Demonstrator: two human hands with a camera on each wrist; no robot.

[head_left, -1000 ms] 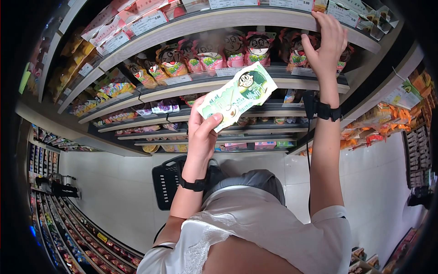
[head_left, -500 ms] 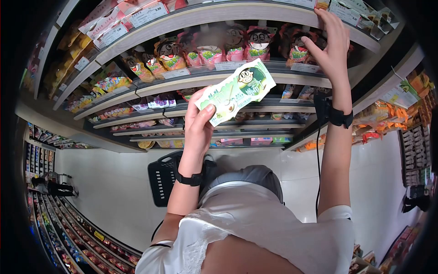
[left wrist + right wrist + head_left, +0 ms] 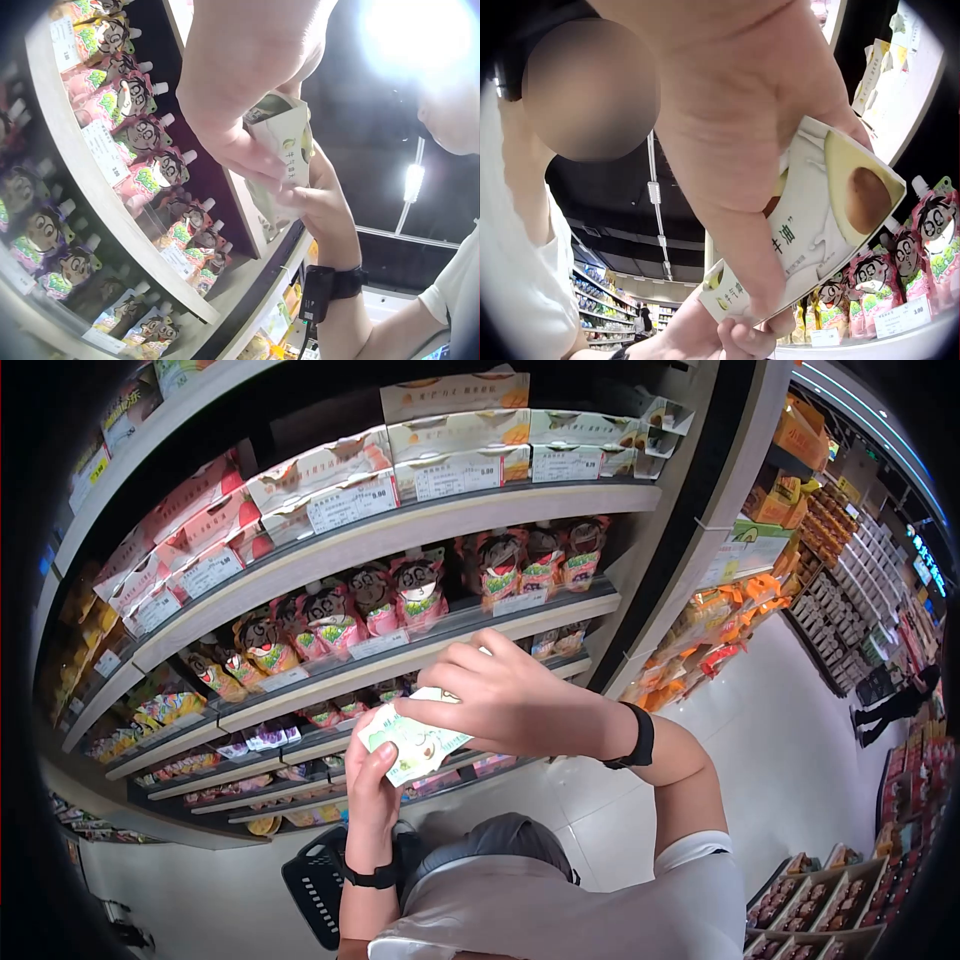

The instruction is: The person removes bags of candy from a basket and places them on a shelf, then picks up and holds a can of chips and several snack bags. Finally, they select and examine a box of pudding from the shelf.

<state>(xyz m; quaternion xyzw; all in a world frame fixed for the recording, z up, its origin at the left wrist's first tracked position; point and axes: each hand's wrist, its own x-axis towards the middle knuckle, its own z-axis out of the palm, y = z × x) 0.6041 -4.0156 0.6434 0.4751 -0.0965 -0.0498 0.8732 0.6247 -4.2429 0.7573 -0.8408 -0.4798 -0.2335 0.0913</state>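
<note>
A pale green and white carton (image 3: pixel 418 752) printed with avocado pictures is held between both hands in front of the shelves. My left hand (image 3: pixel 372 775) grips its lower left end, thumb on the printed face. Across the upper part reaches my right hand (image 3: pixel 510 695), hiding much of it in the head view. In the right wrist view, that hand's thumb lies over the carton (image 3: pixel 855 202) beside an avocado half, and the left fingertips hold the lower end. A narrow end of the carton (image 3: pixel 289 142) shows between the two hands in the left wrist view.
Cartoon-faced spouted pouches (image 3: pixel 420 590) stand in a row behind price labels. Boxes (image 3: pixel 455 445) fill the shelf above. A black basket (image 3: pixel 312 885) is on the floor at the left. Orange bags (image 3: pixel 725 625) hang at the right, and a person (image 3: pixel 895 705) stands farther off.
The right hand has left the shelf edge and come down and left onto the carton. The left hand still grips it. The head view has swung to the right and up.
</note>
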